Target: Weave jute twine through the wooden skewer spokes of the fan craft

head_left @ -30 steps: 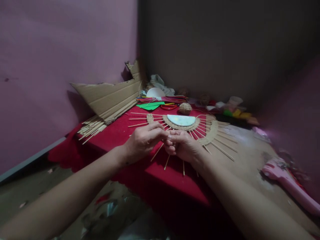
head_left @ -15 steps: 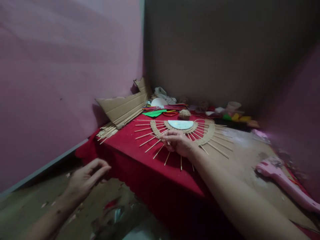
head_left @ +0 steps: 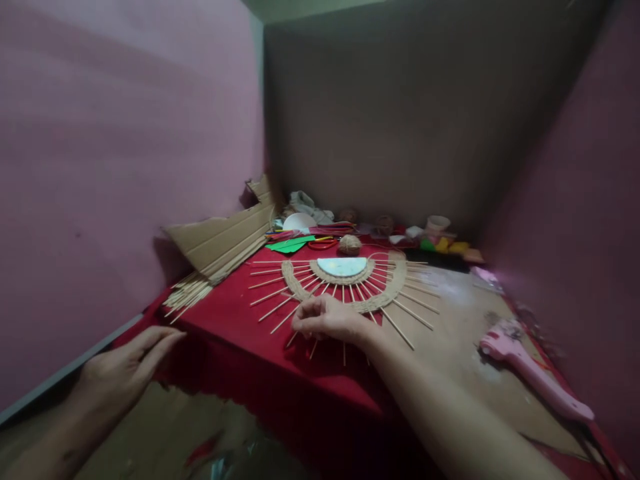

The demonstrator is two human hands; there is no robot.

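Observation:
A half-round fan of thin wooden sticks (head_left: 400, 327) spreads over the red cloth, with a pale blue half-disc (head_left: 342, 267) at its centre. A braided twine band (head_left: 397, 283) curves across the sticks, and a second one edges the half-disc. Over the fan's near side is my right hand (head_left: 333, 319), thumb and fingertips closed together; anything between them is too small to make out. My left hand (head_left: 127, 363) hangs off the table's front left edge, fingers pressed together, their contents hidden. A ball of twine (head_left: 349, 245) sits behind the fan.
Folded cardboard (head_left: 225, 243) leans at the left wall above a bundle of loose sticks (head_left: 187, 297). Green sheets (head_left: 290, 245) and red-handled scissors (head_left: 323, 245) lie behind. On the right, a pink glue gun (head_left: 535, 370) rests on a brown board (head_left: 460, 333).
My view has tilted up and shifted right. My right hand has moved from the twine band toward the near stick ends. My left hand's fingers have drawn closer together.

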